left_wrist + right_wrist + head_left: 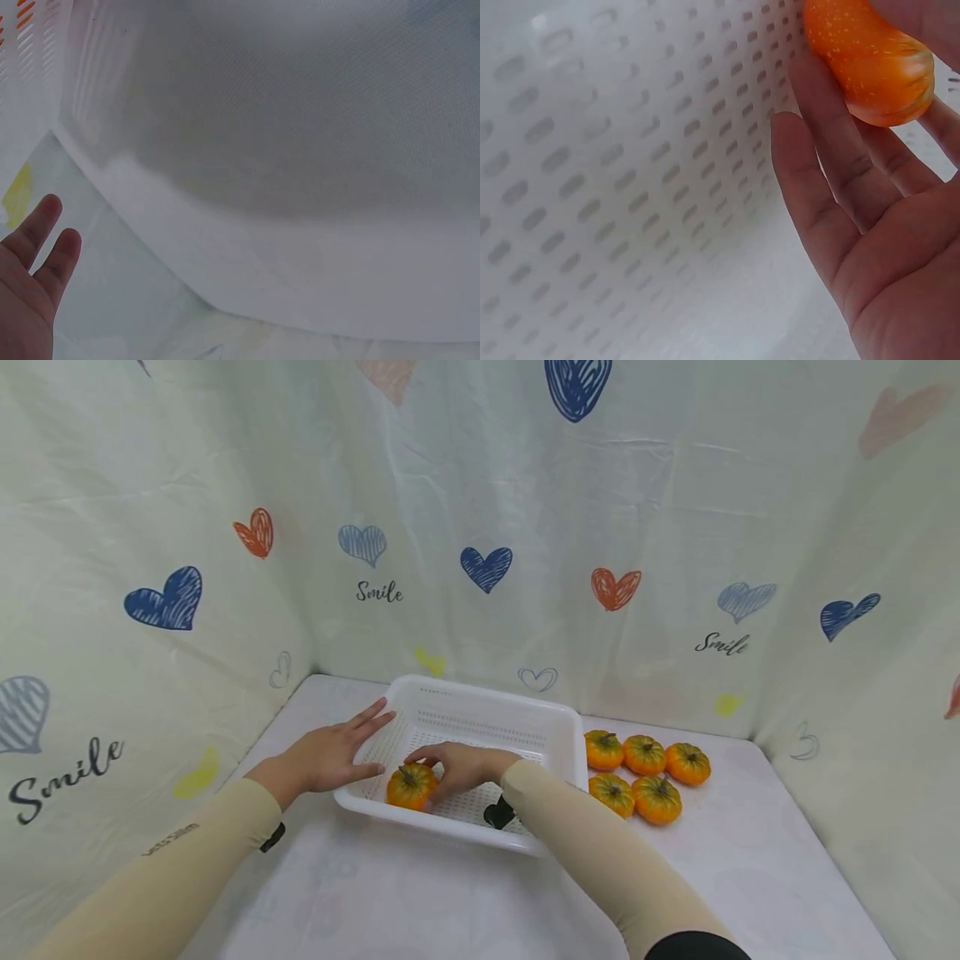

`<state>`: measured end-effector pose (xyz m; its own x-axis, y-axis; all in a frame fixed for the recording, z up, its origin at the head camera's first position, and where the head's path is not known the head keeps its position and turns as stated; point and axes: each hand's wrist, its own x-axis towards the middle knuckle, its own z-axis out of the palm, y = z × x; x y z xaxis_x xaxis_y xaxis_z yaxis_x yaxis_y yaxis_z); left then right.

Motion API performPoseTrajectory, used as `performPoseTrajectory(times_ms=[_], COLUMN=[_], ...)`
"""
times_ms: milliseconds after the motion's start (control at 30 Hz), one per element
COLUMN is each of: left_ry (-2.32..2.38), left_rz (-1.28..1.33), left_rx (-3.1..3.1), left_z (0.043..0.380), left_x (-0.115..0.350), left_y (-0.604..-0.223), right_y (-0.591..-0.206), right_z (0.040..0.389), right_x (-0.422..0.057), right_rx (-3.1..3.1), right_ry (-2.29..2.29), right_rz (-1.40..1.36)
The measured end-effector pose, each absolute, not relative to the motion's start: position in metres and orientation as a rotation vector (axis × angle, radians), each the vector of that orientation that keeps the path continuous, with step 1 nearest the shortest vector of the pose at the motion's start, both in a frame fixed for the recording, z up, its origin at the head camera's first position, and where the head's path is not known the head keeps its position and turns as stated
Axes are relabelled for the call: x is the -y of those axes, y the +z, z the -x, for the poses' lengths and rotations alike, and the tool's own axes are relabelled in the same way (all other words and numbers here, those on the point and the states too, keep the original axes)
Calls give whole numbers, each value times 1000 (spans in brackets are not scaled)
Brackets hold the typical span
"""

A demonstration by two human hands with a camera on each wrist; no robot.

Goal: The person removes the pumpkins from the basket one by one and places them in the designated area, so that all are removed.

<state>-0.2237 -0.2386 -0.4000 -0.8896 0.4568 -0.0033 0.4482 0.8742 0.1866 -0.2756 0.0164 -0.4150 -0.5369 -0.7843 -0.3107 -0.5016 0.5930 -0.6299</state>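
Note:
A white plastic basket (480,697) with perforated walls stands on the table. Inside its near left corner is a small orange pumpkin (410,787) with green streaks on top. My right hand (468,770) reaches into the basket and holds this pumpkin between thumb and fingers; the right wrist view shows the fingers (832,157) along the pumpkin's orange underside (877,67). At the basket's left end is my left hand (330,758), fingers spread and straight at the rim. In the left wrist view two fingers (56,262) of it show, extended.
Several more small pumpkins (643,755) lie in two rows on the table (750,860), just right of the basket. A pale curtain (480,485) printed with hearts hangs behind and along both sides of the table.

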Motion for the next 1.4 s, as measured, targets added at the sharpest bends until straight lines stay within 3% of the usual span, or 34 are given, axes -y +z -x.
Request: performPoseTrajectory(times_ms=[600, 1400], left_ry=[254, 260], left_rz=[-708, -778], left_rx=[-2991, -3014], left_z=[226, 227], left_x=[244, 241], left_y=[-403, -406], right_y=[-385, -335], right_z=[284, 256], right_x=[-65, -218], right_rx=[-2307, -2378], right_ry=[-819, -1191], right_rz=[882, 656])
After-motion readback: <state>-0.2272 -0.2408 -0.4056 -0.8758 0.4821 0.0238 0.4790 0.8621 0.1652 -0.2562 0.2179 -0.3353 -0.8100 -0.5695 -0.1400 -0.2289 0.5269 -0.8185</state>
